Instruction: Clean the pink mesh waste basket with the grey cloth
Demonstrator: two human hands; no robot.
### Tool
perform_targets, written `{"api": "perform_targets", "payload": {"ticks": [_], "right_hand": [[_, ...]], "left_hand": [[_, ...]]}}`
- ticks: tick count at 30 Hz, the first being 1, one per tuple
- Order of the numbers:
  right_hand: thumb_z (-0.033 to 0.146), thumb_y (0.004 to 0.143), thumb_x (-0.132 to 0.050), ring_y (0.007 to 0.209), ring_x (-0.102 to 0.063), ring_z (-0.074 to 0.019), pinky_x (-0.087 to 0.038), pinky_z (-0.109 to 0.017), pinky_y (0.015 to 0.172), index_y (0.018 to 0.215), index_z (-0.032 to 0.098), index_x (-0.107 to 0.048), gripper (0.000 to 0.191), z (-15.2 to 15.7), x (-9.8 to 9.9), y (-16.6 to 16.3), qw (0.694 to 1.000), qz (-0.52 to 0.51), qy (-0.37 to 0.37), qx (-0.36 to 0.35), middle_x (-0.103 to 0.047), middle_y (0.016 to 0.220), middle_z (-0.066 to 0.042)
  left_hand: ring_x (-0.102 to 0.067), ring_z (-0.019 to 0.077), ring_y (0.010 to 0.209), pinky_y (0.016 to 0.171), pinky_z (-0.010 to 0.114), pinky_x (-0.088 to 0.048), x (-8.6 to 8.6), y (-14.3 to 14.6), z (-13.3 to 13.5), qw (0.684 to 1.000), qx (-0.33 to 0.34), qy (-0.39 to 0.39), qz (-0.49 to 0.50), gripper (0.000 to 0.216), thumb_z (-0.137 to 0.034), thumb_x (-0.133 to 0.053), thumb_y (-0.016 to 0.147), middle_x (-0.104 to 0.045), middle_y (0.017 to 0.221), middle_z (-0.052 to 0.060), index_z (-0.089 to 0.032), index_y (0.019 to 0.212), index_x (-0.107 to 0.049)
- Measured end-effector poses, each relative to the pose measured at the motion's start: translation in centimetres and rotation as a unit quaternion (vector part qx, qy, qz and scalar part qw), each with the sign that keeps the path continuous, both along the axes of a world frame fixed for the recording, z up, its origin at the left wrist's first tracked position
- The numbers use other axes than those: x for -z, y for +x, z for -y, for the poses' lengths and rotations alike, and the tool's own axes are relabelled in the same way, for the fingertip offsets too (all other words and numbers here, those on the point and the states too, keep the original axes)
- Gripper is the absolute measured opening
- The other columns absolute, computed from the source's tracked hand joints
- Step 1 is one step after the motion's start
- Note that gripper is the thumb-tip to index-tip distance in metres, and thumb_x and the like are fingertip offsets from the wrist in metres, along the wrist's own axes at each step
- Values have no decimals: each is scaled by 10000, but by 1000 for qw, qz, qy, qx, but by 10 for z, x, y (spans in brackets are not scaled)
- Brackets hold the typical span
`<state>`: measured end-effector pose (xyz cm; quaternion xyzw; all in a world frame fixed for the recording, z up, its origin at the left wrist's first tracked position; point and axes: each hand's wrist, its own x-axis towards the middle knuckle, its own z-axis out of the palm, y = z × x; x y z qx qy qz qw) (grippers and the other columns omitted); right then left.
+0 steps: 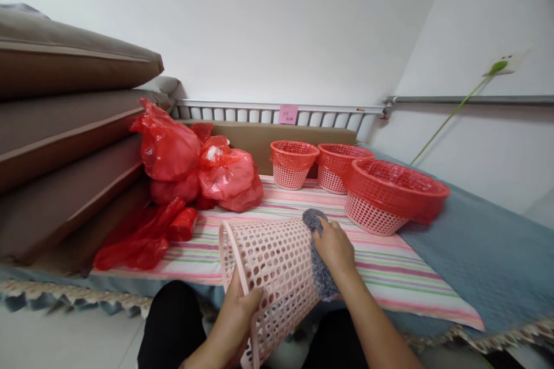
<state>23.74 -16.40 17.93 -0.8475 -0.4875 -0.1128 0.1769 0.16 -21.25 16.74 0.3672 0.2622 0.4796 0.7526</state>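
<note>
A pale pink perforated plastic basket point(272, 265) lies on its side over my lap, its open mouth turned left. My left hand point(240, 305) is closed round its rim near the bottom. My right hand point(333, 245) presses a grey fluffy cloth point(320, 274) against the basket's base end, fingers curled over the cloth. The cloth runs from the top of the base down its right side.
Three pink baskets lined with red bags point(294, 162) point(341, 166) point(392, 193) stand on a striped mat point(389, 268) on a blue-covered bed point(489, 253). Full red bags point(194, 164) and loose red bags point(138, 239) lie left, beside stacked brown cushions point(64, 138). A metal rail point(277, 109) backs the bed.
</note>
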Motion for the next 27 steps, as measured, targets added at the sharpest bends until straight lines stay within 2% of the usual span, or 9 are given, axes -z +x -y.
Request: {"api": "perform_targets", "payload": {"ticks": [5, 12, 15, 19, 21, 24, 27], "right_hand": [[221, 865, -467, 953, -586, -240, -411, -296, 713, 1253, 171, -536, 397, 3, 2, -2, 1000, 4, 4, 2, -604, 1032, -114], [217, 870, -457, 962, -585, -244, -420, -308, 739, 1262, 152, -536, 405, 6, -2, -3, 1000, -17, 10, -7, -608, 1050, -129], [240, 873, -463, 981, -582, -238, -430, -304, 753, 1278, 168, -527, 416, 15, -3, -5, 999, -37, 36, -15, -607, 1077, -117], [234, 852, -484, 1043, -566, -226, -432, -295, 835, 1266, 178, -533, 421, 28, 4, -14, 992, -56, 88, -65, -594, 1128, -94], [239, 848, -482, 1050, -565, -227, -433, -300, 856, 1258, 184, -538, 417, 30, 8, -20, 990, -66, 100, -76, -593, 1133, -89], [241, 850, -472, 1060, -559, -222, -425, -304, 890, 1251, 179, -538, 411, 27, 12, -28, 987, -71, 103, -97, -589, 1137, -91], [225, 849, -468, 1079, -544, -220, -407, -301, 920, 1253, 167, -534, 414, 24, 13, -31, 987, -56, 98, -116, -582, 1137, -96]], "left_hand": [[-553, 307, 1172, 939, 407, -454, 9, -3, 2, 1000, 1, 1, -14, 686, -134, -562, 758, -568, 1316, 173, -145, 1388, -291], [-553, 320, 1179, 985, 446, -420, 0, -3, 7, 1000, -5, -19, 15, 853, -135, -596, 714, -561, 1331, 178, -167, 1451, -168], [-516, 317, 1229, 1030, 440, -387, 7, -6, 9, 999, 18, -5, 27, 838, -149, -631, 701, -575, 1328, 159, -174, 1440, -236], [-495, 308, 1256, 1081, 424, -339, 24, -12, 8, 997, 66, 38, -20, 747, -176, -710, 677, -571, 1340, 142, -174, 1365, -418], [-514, 317, 1237, 1077, 429, -345, 27, -16, 7, 996, 75, 36, -17, 708, -205, -742, 655, -589, 1319, 146, -170, 1315, -488], [-516, 330, 1230, 1049, 443, -376, 21, -21, 4, 999, 39, -2, -7, 726, -213, -749, 638, -623, 1275, 155, -165, 1312, -484], [-527, 323, 1217, 1032, 450, -389, 10, -25, -2, 1000, -3, 10, -26, 693, -197, -691, 696, -635, 1252, 161, -155, 1338, -433]]}}
